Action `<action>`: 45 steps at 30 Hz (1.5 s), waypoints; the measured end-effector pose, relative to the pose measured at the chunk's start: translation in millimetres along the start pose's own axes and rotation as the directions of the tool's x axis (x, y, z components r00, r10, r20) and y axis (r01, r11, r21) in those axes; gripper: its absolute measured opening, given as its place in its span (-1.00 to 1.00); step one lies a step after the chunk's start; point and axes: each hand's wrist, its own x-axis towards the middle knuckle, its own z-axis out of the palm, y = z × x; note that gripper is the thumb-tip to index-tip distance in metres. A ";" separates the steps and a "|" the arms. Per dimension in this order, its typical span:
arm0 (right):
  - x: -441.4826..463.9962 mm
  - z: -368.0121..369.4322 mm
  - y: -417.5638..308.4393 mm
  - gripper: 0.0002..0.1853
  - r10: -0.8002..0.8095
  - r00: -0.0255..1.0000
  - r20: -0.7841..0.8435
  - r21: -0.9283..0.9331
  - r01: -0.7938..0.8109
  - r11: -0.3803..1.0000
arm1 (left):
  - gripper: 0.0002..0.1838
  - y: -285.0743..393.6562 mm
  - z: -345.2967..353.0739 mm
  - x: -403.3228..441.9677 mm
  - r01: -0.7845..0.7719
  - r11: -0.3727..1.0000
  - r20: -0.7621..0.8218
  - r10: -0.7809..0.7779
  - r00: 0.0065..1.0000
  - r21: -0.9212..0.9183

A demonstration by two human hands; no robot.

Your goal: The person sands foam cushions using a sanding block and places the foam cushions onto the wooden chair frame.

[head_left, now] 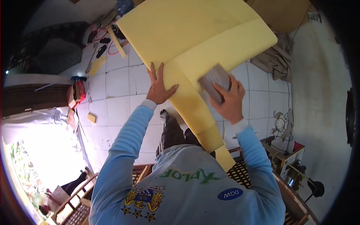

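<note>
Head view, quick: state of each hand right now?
Left hand: open, spread against the yellow foam.
Right hand: closed, holding a grey block.

The yellow foam sheet (187,28) looks matt and fine-grained, with crisp cut edges. The grey block (215,82) has a creased, faintly shiny covering, partly blurred. The floor tiles (118,84) look like smooth, softly glossy ceramic. The pale blue jersey (187,195) is matt cloth with printed lettering; the brown fabric (272,62) is dull and crumpled. The water jug (123,6) looks like translucent plastic.
</note>
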 end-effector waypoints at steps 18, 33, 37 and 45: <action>-12.9 5.0 -2.3 -0.37 -0.046 0.998 0.044 -0.034 0.048 0.998 | 0.39 -9.1 4.5 23.8 -0.159 0.987 -0.038 0.160 0.986 0.034; 19.8 -14.4 42.1 -0.24 -0.170 0.984 0.055 0.196 0.157 0.968 | 0.37 -10.1 9.9 18.9 -0.144 0.989 -0.101 0.142 0.985 -0.016; 87.7 -0.9 75.5 -0.21 -0.594 0.726 0.346 0.324 0.502 0.802 | 0.37 3.3 1.4 19.4 -0.092 0.996 -0.076 0.091 0.993 -0.010; 166.5 -44.9 223.0 -0.15 -0.455 0.852 0.258 0.193 0.416 0.889 | -0.12 71.0 21.8 -7.7 0.212 0.899 -0.258 -0.117 0.959 0.383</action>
